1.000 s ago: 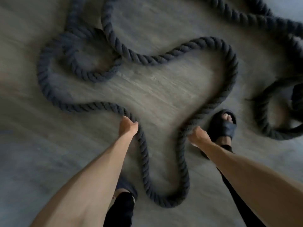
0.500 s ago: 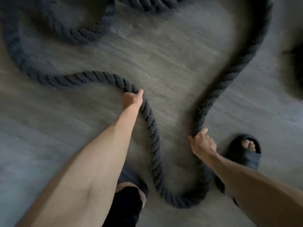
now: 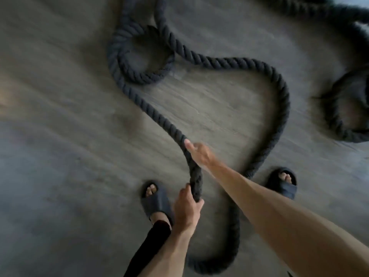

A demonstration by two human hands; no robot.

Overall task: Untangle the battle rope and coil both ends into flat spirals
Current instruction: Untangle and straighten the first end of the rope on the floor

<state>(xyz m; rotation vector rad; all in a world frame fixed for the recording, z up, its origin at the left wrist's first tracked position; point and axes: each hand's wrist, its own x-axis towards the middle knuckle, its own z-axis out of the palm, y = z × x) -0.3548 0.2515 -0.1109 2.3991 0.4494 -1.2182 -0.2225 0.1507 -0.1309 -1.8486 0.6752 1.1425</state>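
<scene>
A thick dark twisted battle rope point(image 3: 235, 63) winds in loose bends over the wooden floor. One stretch is lifted off the floor in front of me. My left hand point(image 3: 186, 209) grips this stretch from below, fingers curled round it. My right hand point(image 3: 200, 154) holds the same stretch a little farther up, thumb lying along the rope. Beyond my hands the rope runs up-left to a small loop point(image 3: 139, 54). Another bend passes behind my right arm and curves under it near the bottom edge.
My feet in dark slide sandals stand on the floor, the left sandal point(image 3: 156, 202) beside the held rope, the right sandal point(image 3: 284, 183) next to the rope's right bend. More rope forms a blurred loop point(image 3: 339, 108) at the right edge. The view is motion-blurred.
Both hands have come together on one stretch of rope and lifted it; before, they held separate strands apart, low at the floor. The view has swung, showing both feet.
</scene>
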